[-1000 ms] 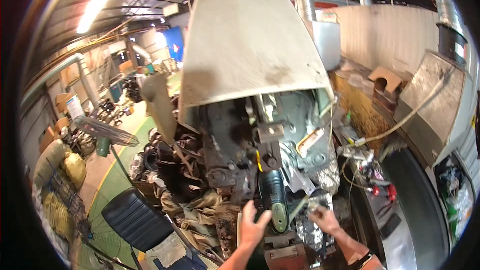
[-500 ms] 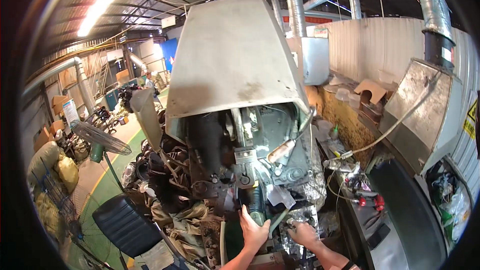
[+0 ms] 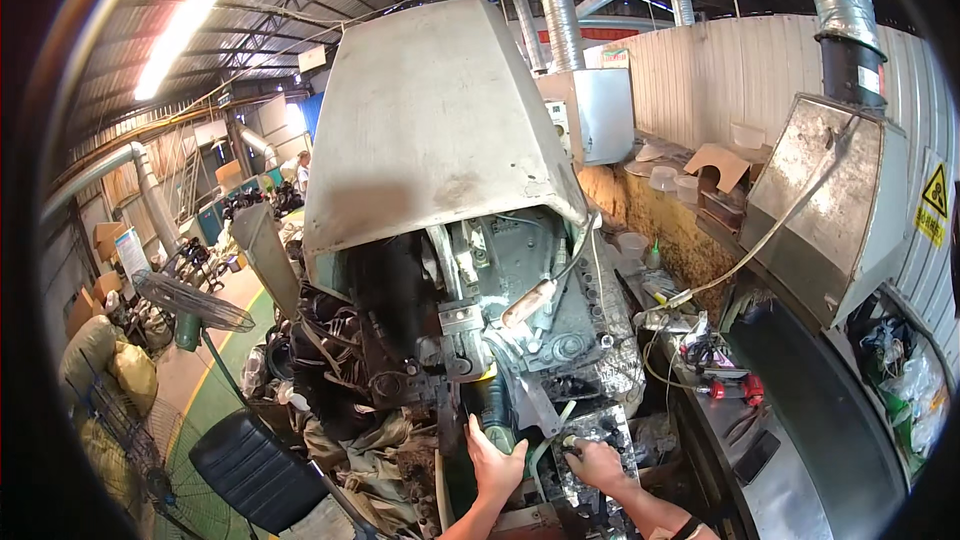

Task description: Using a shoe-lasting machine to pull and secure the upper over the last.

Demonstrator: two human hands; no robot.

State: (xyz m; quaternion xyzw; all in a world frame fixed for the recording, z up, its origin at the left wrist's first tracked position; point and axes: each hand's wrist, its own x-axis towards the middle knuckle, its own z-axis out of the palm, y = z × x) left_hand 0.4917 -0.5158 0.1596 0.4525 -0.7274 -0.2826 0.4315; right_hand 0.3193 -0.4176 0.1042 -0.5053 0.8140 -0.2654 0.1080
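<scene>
Below the hood of a large grey machine [image 3: 430, 130], my left hand [image 3: 497, 465] is wrapped around the lower end of a dark green cylindrical piece [image 3: 489, 402], thumb on its right side. The piece's upper end reaches up to a metal block [image 3: 462, 325] on the machine. My right hand [image 3: 600, 467] is closed around a small knob or lever end, mostly hidden by the fingers, over a worn metal plate [image 3: 615, 430]. Between the hands, a pale rod [image 3: 540, 452] slants upward. A flat grey metal guard [image 3: 537, 405] hangs just above it.
A wooden-handled tool [image 3: 530, 303] lies against the machine. At left stand a black padded chair [image 3: 255, 460] and a fan [image 3: 195, 300]. Dark items are heaped beside the machine. The right-hand bench carries a phone [image 3: 757, 457], pliers [image 3: 742, 424] and a red tool [image 3: 735, 390].
The view has turned a little to the right, so the machine and surroundings sit farther left in the picture. Both hands keep their grips, with little other visible movement.
</scene>
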